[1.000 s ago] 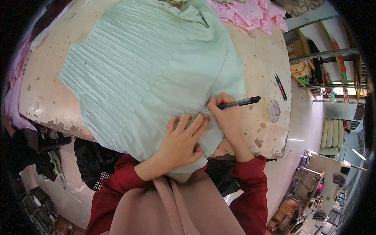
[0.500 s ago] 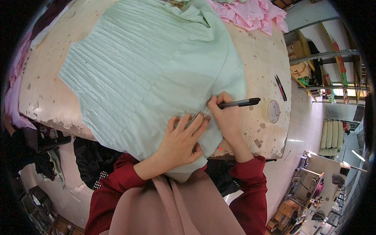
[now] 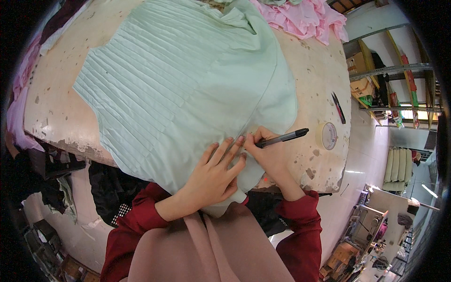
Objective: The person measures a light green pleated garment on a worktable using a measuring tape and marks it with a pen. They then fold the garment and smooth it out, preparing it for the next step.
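A pale mint-green garment piece [image 3: 188,89], with rows of narrow pleats over its left part, lies spread on the worktable [image 3: 319,84]. Its near end hangs over the front edge toward my lap. My left hand [image 3: 213,176] rests on the cloth with fingers spread, pressing it near a seam line. Just right of those fingertips, my right hand [image 3: 270,152] grips a black pen [image 3: 284,137] against the fabric. The pen's back end points right and slightly away from me; its tip is hidden by my fingers.
On the table's right side lie a roll of tape [image 3: 326,136] and a black-and-red pen-like tool [image 3: 338,108]. Crumpled pink fabric [image 3: 305,19] sits at the far edge. Dark cloth [image 3: 112,188] hangs below the front edge. Shelving [image 3: 385,70] stands beyond the table to the right.
My right hand has moved nearer to me and slightly left with the pen, along the seam line. The left hand's fingers have shifted a little, close beside it.
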`<state>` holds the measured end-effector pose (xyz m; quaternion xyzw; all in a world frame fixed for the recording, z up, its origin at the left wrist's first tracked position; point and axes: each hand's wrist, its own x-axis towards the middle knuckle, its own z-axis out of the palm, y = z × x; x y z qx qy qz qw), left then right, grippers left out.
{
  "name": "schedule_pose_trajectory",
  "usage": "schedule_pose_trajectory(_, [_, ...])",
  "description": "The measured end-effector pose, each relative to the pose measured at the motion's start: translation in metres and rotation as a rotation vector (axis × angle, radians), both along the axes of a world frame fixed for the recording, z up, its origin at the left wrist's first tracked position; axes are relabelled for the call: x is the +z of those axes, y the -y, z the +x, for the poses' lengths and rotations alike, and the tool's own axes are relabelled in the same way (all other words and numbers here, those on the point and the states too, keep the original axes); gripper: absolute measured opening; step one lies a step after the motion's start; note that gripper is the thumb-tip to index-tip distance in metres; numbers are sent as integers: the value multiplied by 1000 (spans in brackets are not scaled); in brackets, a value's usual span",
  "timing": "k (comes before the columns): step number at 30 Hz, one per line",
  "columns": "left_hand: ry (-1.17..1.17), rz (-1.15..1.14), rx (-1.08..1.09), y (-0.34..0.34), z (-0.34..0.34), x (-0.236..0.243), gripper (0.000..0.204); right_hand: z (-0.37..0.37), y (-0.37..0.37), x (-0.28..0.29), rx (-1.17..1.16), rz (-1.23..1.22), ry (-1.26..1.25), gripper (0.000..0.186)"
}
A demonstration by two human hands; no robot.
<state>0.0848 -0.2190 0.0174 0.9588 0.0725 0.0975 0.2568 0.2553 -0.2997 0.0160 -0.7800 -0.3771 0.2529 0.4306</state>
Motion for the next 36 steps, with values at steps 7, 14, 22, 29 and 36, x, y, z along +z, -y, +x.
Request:
schedule_pose_trajectory(7, [11,-18,15,0,0,2,52,1,0,2,23,-23,-61,28])
schedule_pose_trajectory(14, [5,-24,16,0,1,3,50,1,0,1,25,-40,-60,26])
schedule_pose_trajectory(22, [1,-33,16,1,1,3,53,-1,0,1,-32,-5,-25,27])
schedule_pose_trajectory(29, [2,-21,14,0,0,4,52,1,0,-2,2,-37,30,27])
schedule_pose_trajectory(36, [19,2,27,1,1,4,50,0,-1,1,-21,-62,34,27])
